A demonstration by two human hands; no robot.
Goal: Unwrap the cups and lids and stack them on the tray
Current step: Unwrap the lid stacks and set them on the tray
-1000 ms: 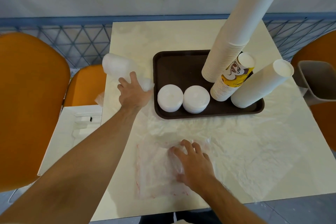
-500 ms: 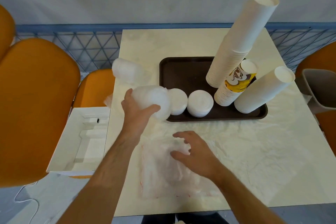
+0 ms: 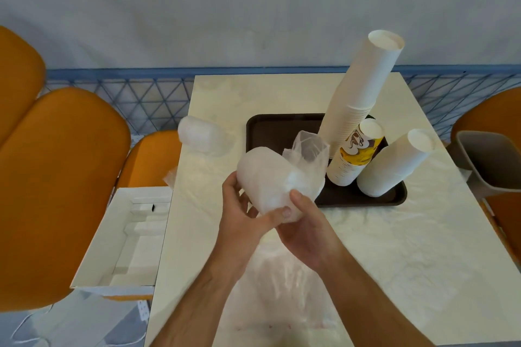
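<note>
- Left hand (image 3: 239, 214) grips the wrapped lid pack (image 3: 270, 180) from under, probably to steady it.
- Right hand (image 3: 307, 231) pinches the wrap at its near end, thumb on top, looks set to peel.
- Loose plastic tail (image 3: 308, 149) sticks up beyond the grip, over the tray (image 3: 282, 127).
- Another wrapped pack (image 3: 201, 134) lies off left.

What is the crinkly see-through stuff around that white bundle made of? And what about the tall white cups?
The wrap around the bundle, held by the left hand and right hand, looks like thin clear plastic film: translucent, glossy, crumpled at its open end. The tall white cups look like matte paper: opaque, no shine, thin rolled rims stacked closely.
</note>
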